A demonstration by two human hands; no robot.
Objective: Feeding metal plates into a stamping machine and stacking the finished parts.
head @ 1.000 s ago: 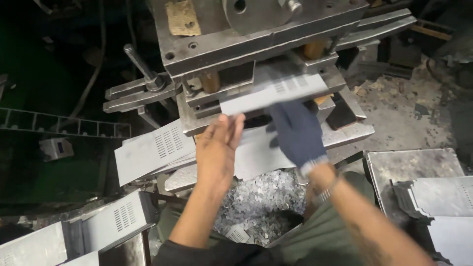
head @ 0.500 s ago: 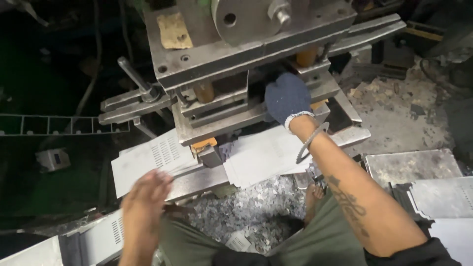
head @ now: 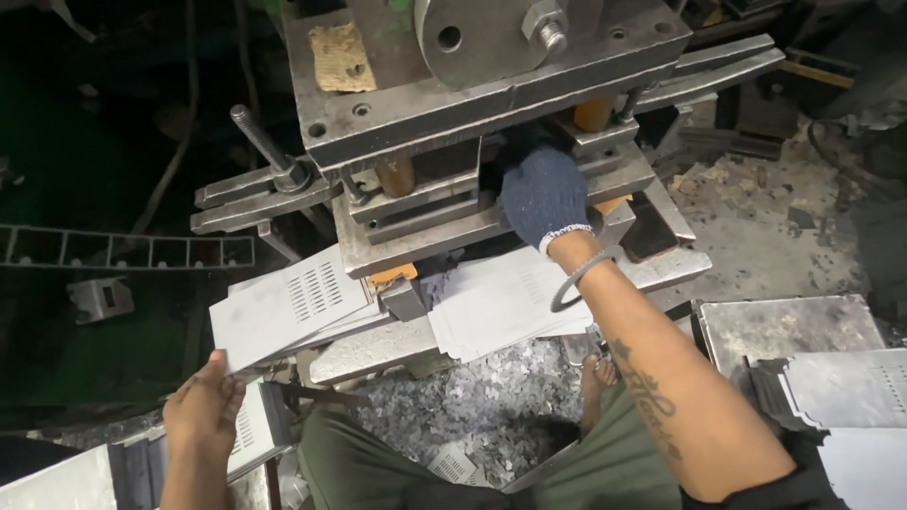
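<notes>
My bare left hand (head: 203, 411) is low at the left, its thumb and fingers pinching the near corner of the top slotted grey metal sheet (head: 283, 307) of a small stack beside the press. My right hand (head: 543, 194), in a dark blue knitted glove, reaches into the gap between the die plates of the heavy steel press (head: 453, 85). Its fingertips are hidden inside the gap, so I cannot see whether it holds anything. A metal bangle hangs on that wrist.
A fan of pale punched sheets (head: 501, 302) lies under the press front. Shiny metal scraps (head: 472, 416) are piled below, between my knees. More grey sheets and trays are stacked at the right (head: 831, 378) and at the lower left (head: 250, 434). A threaded bolt handle (head: 265, 142) sticks out at the left.
My left hand left the press, dropped to the lower left and came up to the corner of the left sheet stack. My gloved right hand pushed deeper into the die gap.
</notes>
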